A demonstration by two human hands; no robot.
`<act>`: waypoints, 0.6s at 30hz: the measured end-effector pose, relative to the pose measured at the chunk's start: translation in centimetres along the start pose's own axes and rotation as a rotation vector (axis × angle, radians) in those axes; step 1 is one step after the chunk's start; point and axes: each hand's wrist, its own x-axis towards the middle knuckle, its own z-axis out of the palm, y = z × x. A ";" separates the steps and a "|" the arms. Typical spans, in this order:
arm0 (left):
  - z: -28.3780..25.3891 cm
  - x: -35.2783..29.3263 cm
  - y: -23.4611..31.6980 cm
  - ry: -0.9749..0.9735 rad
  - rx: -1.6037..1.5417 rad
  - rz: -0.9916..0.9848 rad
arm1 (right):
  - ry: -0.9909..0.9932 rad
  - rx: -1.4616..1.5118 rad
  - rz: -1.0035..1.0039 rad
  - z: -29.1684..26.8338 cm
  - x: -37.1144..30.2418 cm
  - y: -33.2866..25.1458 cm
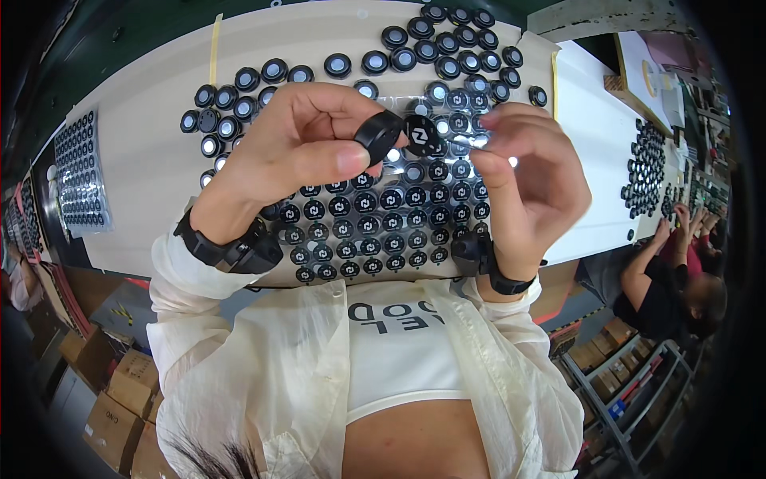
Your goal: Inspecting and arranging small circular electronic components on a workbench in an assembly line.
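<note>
My left hand [307, 144] pinches a thick black round cap [378, 137] between thumb and fingers, tilted on its edge. Close beside it is a round black sticker [420, 135] with a white mark; whether the two touch, I cannot tell. From the sticker a thin shiny strip [465, 143] leads to the fingertips of my right hand [538, 176], which are closed on it. Whether the strip is clear film or metal does not show. Below both hands lies a clear sheet of marked black round stickers [367, 225], partly hidden by my hands and wrists.
Many black round caps with pale centres [403, 58] stand across the far side of the table [152, 120]. Another sticker sheet [81, 172] lies at the left. More black parts [643, 168] sit on a white surface at the right, near a co-worker [678, 279].
</note>
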 end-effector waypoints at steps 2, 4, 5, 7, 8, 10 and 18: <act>0.2 -0.1 0.0 -0.047 -0.029 0.032 | 0.038 -0.140 -0.266 0.0 0.2 0.1; -0.1 -0.5 0.4 -0.032 0.014 0.011 | -0.009 -0.237 -0.344 -0.5 0.2 -0.3; -0.3 -0.7 0.5 -0.018 0.055 -0.009 | 0.151 -0.108 -0.323 -0.6 0.1 -0.4; -0.3 -0.8 0.3 0.153 0.052 0.021 | 0.413 0.067 -0.239 -2.1 -0.1 -0.7; -0.4 -0.9 0.0 0.320 0.045 0.049 | 0.475 0.109 -0.194 -2.5 0.1 -0.8; -1.2 -1.2 -0.2 0.264 -0.015 0.008 | 0.545 0.157 -0.154 -2.7 0.2 -1.1; -0.8 -0.6 -0.5 -0.010 -0.073 0.121 | -0.016 0.460 0.361 2.2 -0.5 -1.4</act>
